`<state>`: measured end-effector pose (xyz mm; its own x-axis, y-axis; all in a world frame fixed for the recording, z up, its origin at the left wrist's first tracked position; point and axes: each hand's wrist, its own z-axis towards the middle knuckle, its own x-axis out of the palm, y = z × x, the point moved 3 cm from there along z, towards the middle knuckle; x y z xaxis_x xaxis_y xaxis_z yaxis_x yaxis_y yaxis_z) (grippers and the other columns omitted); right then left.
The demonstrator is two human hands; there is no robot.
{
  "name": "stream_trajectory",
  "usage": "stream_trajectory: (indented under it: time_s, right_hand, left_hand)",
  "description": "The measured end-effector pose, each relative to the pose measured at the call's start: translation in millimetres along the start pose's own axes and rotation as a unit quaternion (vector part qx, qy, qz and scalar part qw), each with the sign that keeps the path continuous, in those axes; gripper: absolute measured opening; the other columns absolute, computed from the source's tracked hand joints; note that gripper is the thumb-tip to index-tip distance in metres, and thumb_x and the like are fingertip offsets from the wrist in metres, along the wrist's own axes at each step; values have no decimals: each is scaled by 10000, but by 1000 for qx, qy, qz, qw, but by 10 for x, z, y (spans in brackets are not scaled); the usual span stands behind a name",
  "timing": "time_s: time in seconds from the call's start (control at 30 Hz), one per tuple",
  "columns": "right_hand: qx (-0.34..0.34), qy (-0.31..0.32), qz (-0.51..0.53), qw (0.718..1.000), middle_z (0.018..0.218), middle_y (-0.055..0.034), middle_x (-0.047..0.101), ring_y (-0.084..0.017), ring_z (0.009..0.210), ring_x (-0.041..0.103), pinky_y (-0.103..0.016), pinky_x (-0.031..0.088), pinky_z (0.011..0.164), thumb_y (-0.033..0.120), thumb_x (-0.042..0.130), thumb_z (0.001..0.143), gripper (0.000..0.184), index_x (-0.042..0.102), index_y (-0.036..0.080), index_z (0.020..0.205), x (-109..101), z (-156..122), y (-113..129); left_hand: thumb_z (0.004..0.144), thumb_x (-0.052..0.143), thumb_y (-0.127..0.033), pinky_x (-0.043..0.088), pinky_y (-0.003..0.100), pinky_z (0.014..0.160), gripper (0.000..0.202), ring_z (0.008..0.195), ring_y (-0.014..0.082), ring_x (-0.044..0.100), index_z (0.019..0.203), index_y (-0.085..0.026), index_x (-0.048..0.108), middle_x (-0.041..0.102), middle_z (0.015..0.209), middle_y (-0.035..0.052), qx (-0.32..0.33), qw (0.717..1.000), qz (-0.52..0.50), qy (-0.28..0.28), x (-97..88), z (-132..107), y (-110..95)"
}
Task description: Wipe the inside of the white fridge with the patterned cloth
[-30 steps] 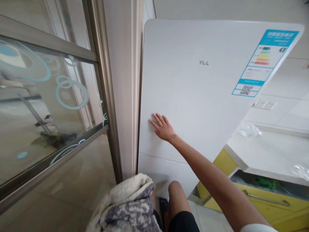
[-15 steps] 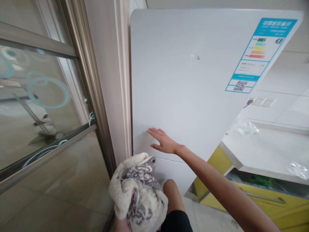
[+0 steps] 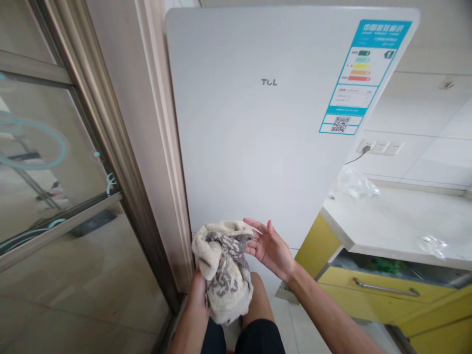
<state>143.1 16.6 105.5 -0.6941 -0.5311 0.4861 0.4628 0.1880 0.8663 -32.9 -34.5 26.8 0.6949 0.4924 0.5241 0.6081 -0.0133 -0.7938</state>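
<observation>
A bunched-up cream and grey towel [image 3: 230, 285] hangs in front of the lower part of a white refrigerator door [image 3: 254, 162]. My left hand [image 3: 199, 287] is wrapped round the towel from the left and below, with most of its fingers hidden by the folds. On the other side, my right hand [image 3: 273, 248] has its fingers apart and the thumb up. Its fingertips reach the towel's upper right edge; whether they press on it I cannot tell. The door bears a TCL mark and a blue and white energy label [image 3: 365, 76].
A framed glass door [image 3: 47, 147] stands close on the left, beside a pale door jamb [image 3: 162, 147]. To the right is a white counter [image 3: 398, 211] with clear plastic bags [image 3: 357, 184] on it, above a yellow drawer [image 3: 368, 290]. Wall sockets [image 3: 381, 146] hold a plug.
My right hand has come away from the refrigerator door and turned over beside the towel. The towel, in my left hand, has risen slightly. The view has shifted to the right.
</observation>
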Motion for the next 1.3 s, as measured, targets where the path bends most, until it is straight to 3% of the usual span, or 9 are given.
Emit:
stream_trajectory:
  time_s: [0.13, 0.23, 0.33, 0.5, 0.7, 0.87, 1.13, 1.2, 1.3]
  right_hand:
    - [-75, -4, -124, 989, 1296, -117, 692, -217, 1154, 668, -400, 495, 1040, 687, 500, 948, 573, 672, 244, 1268, 16, -271, 199]
    - [-120, 7, -291, 949, 1424, -109, 618, -236, 1325, 575, -449, 421, 1151, 566, 536, 985, 481, 632, 264, 1347, 100, -530, 326]
    - [-167, 45, -475, 863, 1556, -96, 495, -219, 1450, 453, -447, 351, 1225, 442, 590, 988, 560, 466, 290, 1513, 211, -762, 377]
    - [-223, 78, -678, 696, 1705, -150, 148, -255, 1586, 139, -474, 254, 1274, 396, 719, 901, 988, 98, 217, 1647, 279, -922, 249]
    - [-273, 47, -777, 565, 1696, -228, 89, -350, 1587, 61, -603, 243, 1250, 389, 802, 815, 1162, 28, 133, 1643, 170, -903, 190]
    - [-326, 3, -774, 544, 1683, -208, 190, -307, 1576, 175, -559, 330, 1232, 131, 570, 875, 918, 66, 132, 1642, -9, -893, 361]
    - [-395, -71, -729, 555, 1376, -164, 626, -238, 1288, 607, -387, 556, 1047, 221, 602, 934, 787, 221, 214, 1623, -274, -977, 789]
    - [-416, -70, -731, 537, 1322, -158, 659, -229, 1244, 638, -367, 570, 1022, 225, 601, 951, 735, 272, 219, 1608, -352, -1028, 914]
    - [-449, -81, -754, 473, 1289, -167, 672, -240, 1245, 642, -369, 573, 1017, 196, 612, 951, 667, 368, 209, 1572, -547, -1131, 1128]
  left_hand:
    - [457, 858, -308, 608, 394, 884, 589, 1062, 335, 723, 1023, -195, 740, 785, 915, 48, -2, 998, -28, 50, 276, -171, -61]
    - [423, 848, -243, 603, 360, 876, 682, 1013, 306, 736, 1091, -205, 712, 783, 938, 43, 17, 998, -30, 62, 451, -288, -102]
    - [463, 829, -257, 593, 346, 881, 708, 995, 273, 737, 1154, -207, 679, 777, 988, 49, 49, 996, -42, 59, 604, -378, -72]
    - [602, 801, -353, 570, 331, 915, 664, 1037, 224, 722, 1234, -238, 633, 748, 1144, 54, 65, 992, -81, 77, 854, -439, 124]
    - [598, 796, -431, 562, 344, 921, 672, 1063, 250, 711, 1220, -228, 643, 747, 1127, 68, 48, 986, -120, 103, 1019, -463, 304]
    - [596, 803, -313, 530, 373, 989, 782, 1125, 244, 681, 1340, -308, 562, 715, 1196, 33, 12, 959, -141, 244, 1110, -621, 231]
    - [680, 805, -358, 411, 508, 1153, 881, 1400, 317, 472, 1487, -374, 450, 545, 1469, 68, -9, 891, -144, 431, 1244, -715, 274]
    - [683, 812, -348, 402, 537, 1162, 883, 1461, 344, 390, 1487, -407, 453, 428, 1577, 51, 2, 888, -134, 439, 1258, -665, 310]
    - [701, 809, -347, 432, 586, 1134, 847, 1509, 391, 306, 1472, -447, 472, 259, 1673, 16, 3, 897, -113, 427, 1227, -557, 357]
